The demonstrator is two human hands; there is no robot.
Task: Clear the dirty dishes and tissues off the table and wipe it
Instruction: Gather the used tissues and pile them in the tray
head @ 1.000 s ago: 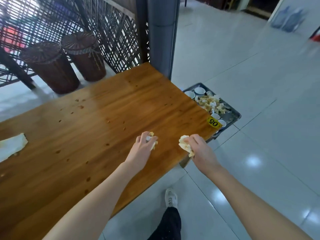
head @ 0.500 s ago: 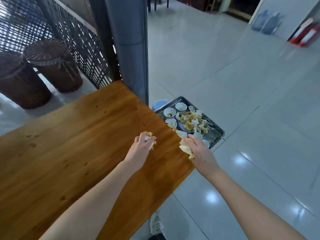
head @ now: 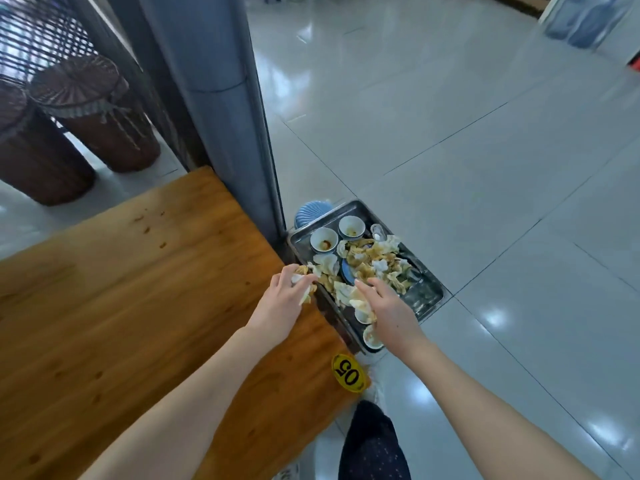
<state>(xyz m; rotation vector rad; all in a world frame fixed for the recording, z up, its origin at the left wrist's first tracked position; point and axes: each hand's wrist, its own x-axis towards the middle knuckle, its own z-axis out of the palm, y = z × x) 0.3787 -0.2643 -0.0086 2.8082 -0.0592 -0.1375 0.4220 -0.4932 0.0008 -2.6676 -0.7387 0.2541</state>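
Observation:
A metal tray stands below the end of the wooden table, holding small white bowls, a blue dish and a heap of stained tissues. My left hand is at the table's end edge and grips a crumpled stained tissue. My right hand hovers over the tray and holds another soiled tissue in its fingers. Food stains dot the table top.
A grey pillar rises right beside the table's far corner. Two wicker stools stand at the left by a lattice screen. A yellow "05" sticker marks the table's near corner. Glossy tiled floor spreads to the right.
Both hands have carried their tissues from over the table top to its end, the right hand now above the tray. The view has swung toward the tray.

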